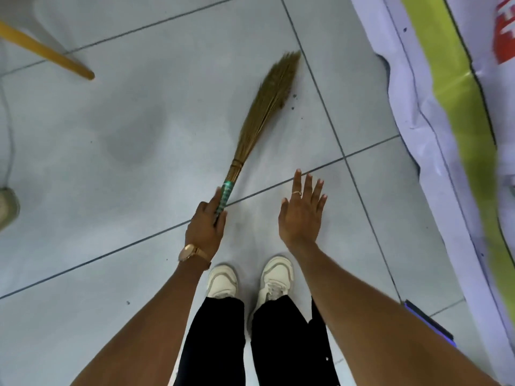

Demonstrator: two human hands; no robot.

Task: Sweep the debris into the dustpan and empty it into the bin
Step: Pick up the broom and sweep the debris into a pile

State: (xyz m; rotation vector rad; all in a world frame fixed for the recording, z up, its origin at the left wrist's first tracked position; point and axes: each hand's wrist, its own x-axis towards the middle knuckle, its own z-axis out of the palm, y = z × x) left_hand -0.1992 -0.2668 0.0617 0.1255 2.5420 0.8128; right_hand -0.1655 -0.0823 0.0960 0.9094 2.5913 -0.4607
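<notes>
My left hand (pixel 206 223) grips the green-wrapped handle of a straw hand broom (pixel 264 101). The broom's bristles fan out ahead and to the right, resting on the grey tiled floor (pixel 125 135). A few dark crumbs of debris (pixel 293 99) lie just right of the bristle tips. My right hand (pixel 302 210) hovers flat over the floor with fingers spread, holding nothing. No dustpan or bin is in view.
A white, green and red printed banner (pixel 451 135) lies along the right side of the floor. A yellow wooden stick (pixel 47 51) slants in at the top left. My white shoes (pixel 250 280) stand below my hands. A shoe tip (pixel 7 207) shows at the left edge.
</notes>
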